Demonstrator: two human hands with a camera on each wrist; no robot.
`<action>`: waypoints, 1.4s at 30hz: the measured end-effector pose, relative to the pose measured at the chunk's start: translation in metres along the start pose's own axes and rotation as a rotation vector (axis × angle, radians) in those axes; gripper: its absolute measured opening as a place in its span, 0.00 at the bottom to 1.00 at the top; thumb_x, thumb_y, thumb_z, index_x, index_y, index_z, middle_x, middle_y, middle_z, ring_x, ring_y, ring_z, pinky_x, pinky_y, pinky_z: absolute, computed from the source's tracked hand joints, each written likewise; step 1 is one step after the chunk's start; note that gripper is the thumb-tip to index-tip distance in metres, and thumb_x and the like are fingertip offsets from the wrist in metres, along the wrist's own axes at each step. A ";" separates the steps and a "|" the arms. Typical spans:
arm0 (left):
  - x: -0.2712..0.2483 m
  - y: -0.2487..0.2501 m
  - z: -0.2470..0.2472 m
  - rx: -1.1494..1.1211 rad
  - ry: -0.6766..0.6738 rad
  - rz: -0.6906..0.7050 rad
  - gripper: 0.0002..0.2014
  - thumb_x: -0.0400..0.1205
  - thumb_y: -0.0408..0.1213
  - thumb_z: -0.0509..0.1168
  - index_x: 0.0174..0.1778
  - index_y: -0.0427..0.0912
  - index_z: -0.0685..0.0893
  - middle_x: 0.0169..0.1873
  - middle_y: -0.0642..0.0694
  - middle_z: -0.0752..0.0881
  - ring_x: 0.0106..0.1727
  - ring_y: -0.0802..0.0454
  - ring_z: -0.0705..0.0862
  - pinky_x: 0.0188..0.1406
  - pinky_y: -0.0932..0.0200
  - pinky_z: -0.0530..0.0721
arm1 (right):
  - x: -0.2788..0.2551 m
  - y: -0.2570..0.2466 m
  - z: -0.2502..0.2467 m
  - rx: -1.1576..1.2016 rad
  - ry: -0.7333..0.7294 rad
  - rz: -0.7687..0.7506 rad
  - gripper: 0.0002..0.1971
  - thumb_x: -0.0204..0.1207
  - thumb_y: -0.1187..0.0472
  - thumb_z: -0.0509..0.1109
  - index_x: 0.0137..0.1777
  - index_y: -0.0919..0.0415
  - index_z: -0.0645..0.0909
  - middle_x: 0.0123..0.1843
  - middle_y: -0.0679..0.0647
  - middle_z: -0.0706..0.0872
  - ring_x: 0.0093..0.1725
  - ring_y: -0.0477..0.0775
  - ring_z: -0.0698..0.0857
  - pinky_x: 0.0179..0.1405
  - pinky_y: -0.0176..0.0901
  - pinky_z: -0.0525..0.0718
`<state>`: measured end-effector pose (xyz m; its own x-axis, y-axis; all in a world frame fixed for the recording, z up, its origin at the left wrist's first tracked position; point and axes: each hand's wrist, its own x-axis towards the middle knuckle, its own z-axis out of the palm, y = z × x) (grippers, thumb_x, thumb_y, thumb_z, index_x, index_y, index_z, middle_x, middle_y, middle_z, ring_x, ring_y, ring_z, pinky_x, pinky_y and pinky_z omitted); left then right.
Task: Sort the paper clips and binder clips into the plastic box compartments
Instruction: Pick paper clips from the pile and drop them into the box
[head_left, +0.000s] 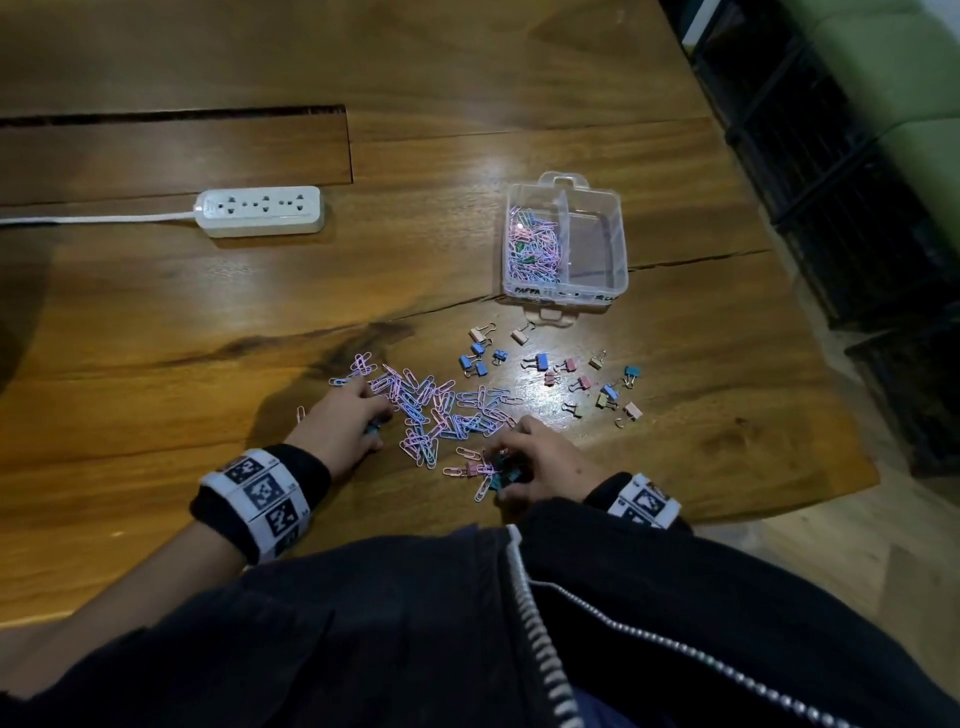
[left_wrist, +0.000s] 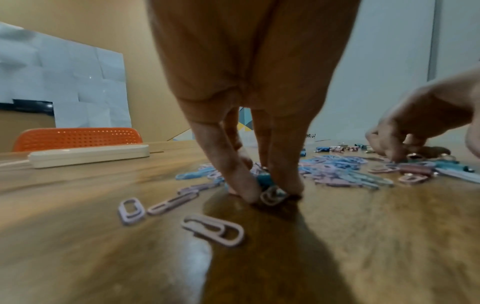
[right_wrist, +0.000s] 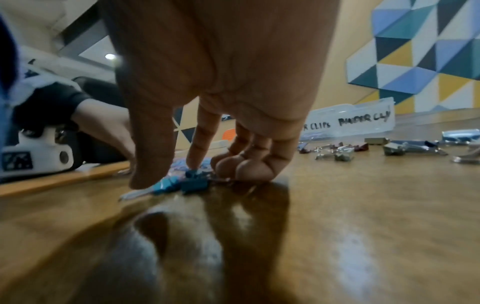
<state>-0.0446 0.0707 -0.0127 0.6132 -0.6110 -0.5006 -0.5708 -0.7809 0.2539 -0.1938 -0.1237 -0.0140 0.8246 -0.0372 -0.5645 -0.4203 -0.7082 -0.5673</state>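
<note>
A clear plastic box (head_left: 618, 234) stands at the table's right; its left compartment holds paper clips (head_left: 532, 244) and its right one looks bare. Pink and blue paper clips (head_left: 447, 408) lie heaped in front of me. Small binder clips (head_left: 571, 371) are scattered between the heap and the box. My left hand (head_left: 371, 423) is at the heap's left edge, and its fingertips (left_wrist: 246, 193) pinch a teal binder clip (left_wrist: 265, 179) against the table. My right hand (head_left: 506, 467) is at the heap's near right; thumb and forefinger close on teal binder clips (right_wrist: 192, 185), the other fingers curled.
A white power strip (head_left: 262, 210) with its cord lies at the far left of the wooden table (head_left: 156, 322). The table's right edge runs just past the box, with black racks (head_left: 841, 182) beyond. Loose paper clips (left_wrist: 213, 229) lie near my left hand.
</note>
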 end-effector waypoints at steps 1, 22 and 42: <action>0.000 0.001 0.002 -0.011 0.011 -0.002 0.20 0.76 0.37 0.69 0.65 0.45 0.79 0.61 0.44 0.74 0.63 0.45 0.76 0.61 0.54 0.75 | -0.001 -0.001 0.002 -0.014 0.002 -0.003 0.24 0.66 0.59 0.75 0.63 0.49 0.76 0.62 0.52 0.72 0.63 0.52 0.73 0.68 0.46 0.73; -0.010 -0.009 -0.014 -0.489 0.090 -0.125 0.08 0.79 0.28 0.63 0.47 0.42 0.86 0.49 0.44 0.86 0.46 0.53 0.80 0.48 0.60 0.77 | -0.002 0.003 -0.008 0.025 0.189 -0.027 0.17 0.72 0.72 0.65 0.60 0.58 0.77 0.54 0.47 0.72 0.52 0.42 0.71 0.43 0.21 0.74; -0.009 0.013 -0.008 -0.404 0.101 -0.069 0.03 0.73 0.33 0.73 0.41 0.39 0.88 0.34 0.47 0.86 0.35 0.59 0.80 0.32 0.77 0.74 | 0.001 0.004 0.001 0.033 0.314 0.102 0.15 0.71 0.64 0.70 0.58 0.63 0.78 0.52 0.47 0.66 0.51 0.45 0.70 0.60 0.36 0.73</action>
<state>-0.0533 0.0648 0.0022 0.7046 -0.5494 -0.4491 -0.2787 -0.7963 0.5368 -0.1950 -0.1263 -0.0174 0.8519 -0.3259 -0.4100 -0.5146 -0.6667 -0.5392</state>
